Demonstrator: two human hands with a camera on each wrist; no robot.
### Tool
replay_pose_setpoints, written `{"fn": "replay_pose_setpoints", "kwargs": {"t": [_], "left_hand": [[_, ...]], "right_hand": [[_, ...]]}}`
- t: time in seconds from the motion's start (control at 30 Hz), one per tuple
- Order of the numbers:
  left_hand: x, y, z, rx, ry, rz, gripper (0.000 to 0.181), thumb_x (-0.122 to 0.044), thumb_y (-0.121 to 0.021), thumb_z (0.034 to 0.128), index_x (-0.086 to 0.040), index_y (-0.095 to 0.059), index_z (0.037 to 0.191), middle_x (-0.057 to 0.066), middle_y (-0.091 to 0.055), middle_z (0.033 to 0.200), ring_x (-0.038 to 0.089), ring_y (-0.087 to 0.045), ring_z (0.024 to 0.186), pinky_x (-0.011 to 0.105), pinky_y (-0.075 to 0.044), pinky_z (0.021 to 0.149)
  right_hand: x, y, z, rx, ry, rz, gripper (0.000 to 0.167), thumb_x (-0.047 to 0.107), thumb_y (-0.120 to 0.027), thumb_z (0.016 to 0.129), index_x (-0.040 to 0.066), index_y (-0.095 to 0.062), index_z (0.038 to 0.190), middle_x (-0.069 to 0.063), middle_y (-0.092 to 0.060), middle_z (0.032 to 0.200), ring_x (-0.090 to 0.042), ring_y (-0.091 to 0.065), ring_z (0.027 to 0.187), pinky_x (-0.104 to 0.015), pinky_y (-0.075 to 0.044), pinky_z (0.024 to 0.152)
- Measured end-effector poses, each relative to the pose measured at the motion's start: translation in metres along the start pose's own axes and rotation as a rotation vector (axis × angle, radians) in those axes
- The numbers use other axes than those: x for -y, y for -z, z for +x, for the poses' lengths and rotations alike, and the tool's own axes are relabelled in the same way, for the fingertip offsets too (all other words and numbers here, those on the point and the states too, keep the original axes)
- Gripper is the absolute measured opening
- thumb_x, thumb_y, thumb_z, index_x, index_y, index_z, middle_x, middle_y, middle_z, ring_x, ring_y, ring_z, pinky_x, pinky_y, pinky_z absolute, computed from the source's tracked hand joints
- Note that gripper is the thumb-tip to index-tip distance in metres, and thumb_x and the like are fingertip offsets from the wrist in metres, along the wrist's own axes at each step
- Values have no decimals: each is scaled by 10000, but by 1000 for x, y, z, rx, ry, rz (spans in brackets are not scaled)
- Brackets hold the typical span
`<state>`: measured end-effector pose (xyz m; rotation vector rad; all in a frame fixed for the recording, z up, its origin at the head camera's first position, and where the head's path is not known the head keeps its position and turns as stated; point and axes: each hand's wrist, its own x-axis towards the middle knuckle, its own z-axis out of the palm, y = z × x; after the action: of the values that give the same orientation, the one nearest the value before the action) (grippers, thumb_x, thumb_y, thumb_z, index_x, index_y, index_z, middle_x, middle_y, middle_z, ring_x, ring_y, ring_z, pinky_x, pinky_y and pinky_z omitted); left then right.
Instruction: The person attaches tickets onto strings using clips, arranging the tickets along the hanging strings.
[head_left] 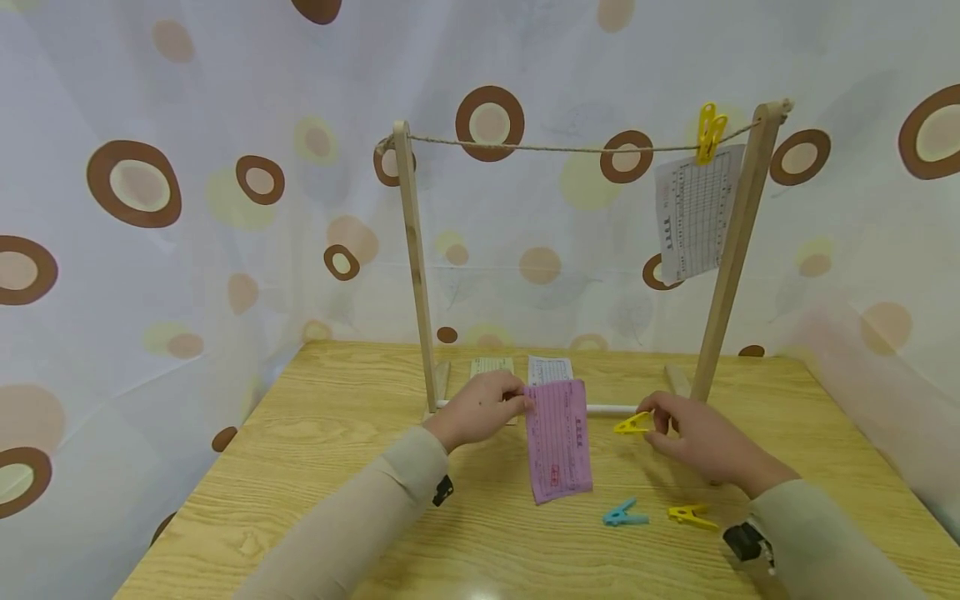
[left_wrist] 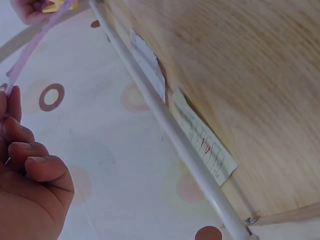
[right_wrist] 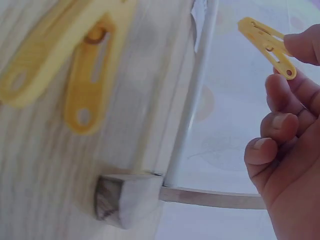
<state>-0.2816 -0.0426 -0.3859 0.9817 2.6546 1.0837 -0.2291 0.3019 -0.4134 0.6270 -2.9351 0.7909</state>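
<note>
My left hand [head_left: 483, 408] pinches the upper left corner of a pink printed slip [head_left: 558, 442], which hangs in front of the frame's lower white bar. To its right, my right hand [head_left: 697, 433] holds a yellow clothespin [head_left: 632, 424] between thumb and fingers; in the right wrist view the hand [right_wrist: 295, 135] pinches the handle ends of this clothespin [right_wrist: 267, 46]. The left wrist view has the left hand [left_wrist: 32, 180] at the edge, with the pink slip [left_wrist: 35, 45] seen nearly edge-on. On the table lie a blue clothespin [head_left: 624, 514] and another yellow one [head_left: 692, 516].
A rope [head_left: 562, 149] spans two wooden posts [head_left: 417, 267]. Near the right post [head_left: 738, 250], yellow clothespins [head_left: 708, 135] hold a white printed sheet [head_left: 696, 215] on it. Behind the white bar [head_left: 611, 409], a yellowish slip [head_left: 491, 365] and a white slip [head_left: 550, 369] lie on the table [head_left: 322, 475].
</note>
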Motion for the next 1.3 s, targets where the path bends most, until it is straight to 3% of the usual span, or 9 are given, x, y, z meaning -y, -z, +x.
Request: {"fn": "replay_pose_setpoints", "kwargs": {"t": [0.23, 0.57, 0.7, 0.87, 1.07, 1.3], "left_hand": [[-2, 9, 1, -16, -45, 41, 261, -263, -539, 1068, -112, -667, 898, -4, -534, 809, 128, -466, 705, 277, -402, 614], [-8, 20, -1, -46, -63, 91, 225, -224, -490, 1089, -124, -625, 939, 1, -542, 864, 148, -472, 738, 306, -405, 647], [-13, 24, 0, -49, -72, 109, 249, -231, -484, 1089, -90, -617, 933, 5, -526, 854, 149, -463, 740, 310, -399, 648], [-20, 31, 4, -64, -137, 162, 185, -203, -518, 1070, -133, -608, 925, -4, -534, 873, 147, -472, 790, 304, -412, 681], [-31, 43, 9, -79, -164, 210, 131, -188, -523, 1058, -147, -612, 970, -19, -547, 933, 154, -493, 839, 313, -440, 732], [-44, 53, 17, -106, -209, 261, 172, -189, -518, 1061, -137, -587, 912, 9, -533, 864, 154, -471, 755, 297, -401, 659]], "right_hand": [[10, 13, 0, -58, 22, -6, 276, 214, -651, 1004, 93, -613, 1249, 75, -518, 842, -79, -429, 673, -285, -378, 595], [27, 39, 2, -144, 138, -87, 346, 222, -612, 1035, 90, -614, 1354, 101, -484, 793, -70, -415, 641, -276, -366, 590], [33, 52, 2, -207, 192, -125, 357, 163, -636, 1017, 87, -613, 1365, 111, -463, 779, -42, -397, 624, -265, -362, 573], [44, 70, 1, -236, 229, -142, 386, 115, -648, 1004, 88, -601, 1386, 105, -450, 761, -32, -378, 590, -254, -364, 536], [57, 93, 6, -334, 311, -267, 418, 60, -714, 940, 96, -638, 1349, 131, -461, 760, -27, -381, 618, -260, -364, 568], [72, 117, 10, -364, 344, -338, 449, 42, -738, 912, 104, -643, 1347, 116, -534, 831, -44, -413, 652, -287, -389, 602]]}}
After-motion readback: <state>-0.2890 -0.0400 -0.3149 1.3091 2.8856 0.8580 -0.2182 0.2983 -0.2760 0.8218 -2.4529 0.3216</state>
